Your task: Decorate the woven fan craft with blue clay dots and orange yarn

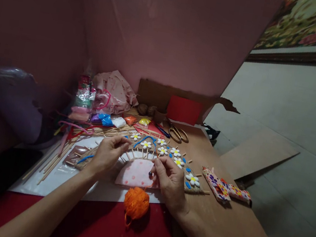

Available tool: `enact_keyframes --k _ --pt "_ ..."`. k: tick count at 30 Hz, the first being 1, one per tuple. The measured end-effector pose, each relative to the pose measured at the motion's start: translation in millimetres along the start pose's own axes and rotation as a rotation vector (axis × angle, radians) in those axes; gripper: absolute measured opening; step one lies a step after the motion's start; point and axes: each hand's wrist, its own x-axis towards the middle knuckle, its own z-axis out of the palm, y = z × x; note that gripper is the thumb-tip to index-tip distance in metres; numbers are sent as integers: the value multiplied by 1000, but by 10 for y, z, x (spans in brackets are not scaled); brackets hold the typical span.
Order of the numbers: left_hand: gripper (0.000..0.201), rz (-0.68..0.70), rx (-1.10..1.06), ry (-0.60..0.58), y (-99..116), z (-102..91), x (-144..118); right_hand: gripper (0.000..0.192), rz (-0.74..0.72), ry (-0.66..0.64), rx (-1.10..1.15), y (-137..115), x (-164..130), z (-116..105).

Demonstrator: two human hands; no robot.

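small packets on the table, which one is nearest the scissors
The yellow packet, at the row's right end. Only it is yellow; others, such as the orange packet and white packet, lie farther left of the scissors.

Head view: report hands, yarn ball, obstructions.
Left hand pinched, contents unclear. Right hand pinched, small dark object beside its fingers. Orange yarn ball on red cloth, unobstructed. Left hand partly blocking flowered woven arch.
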Motion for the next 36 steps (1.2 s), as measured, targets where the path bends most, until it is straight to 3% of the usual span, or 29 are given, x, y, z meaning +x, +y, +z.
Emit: enact_keyframes --k 8,16,20,24,30,33,36 --pt "19 -320 -442 -264 40 37 -86 26 -4 3 18 -3 17 1" --pt "10 -490 -581 -308 123 94 -170 28 77 -7 149 -32 27 13" --pt "15 -594 -488 -364 171 145 -242 28 144 -26 294 -62 54 5" --pt "22 -465 -275 -471 140 245 -289 28 143 -9 317 -51 90 -12" --pt "16 -241 -159 -608 43 396 -291 26 128 14 318 -27 104 -16" --pt "6 -109 -51 -613 -30 439 -297 26 129 5 330 -36 100 -21" --pt "6 -40 53 -540 -95 469 -316 25 126 -4 346 -39 95 -29"
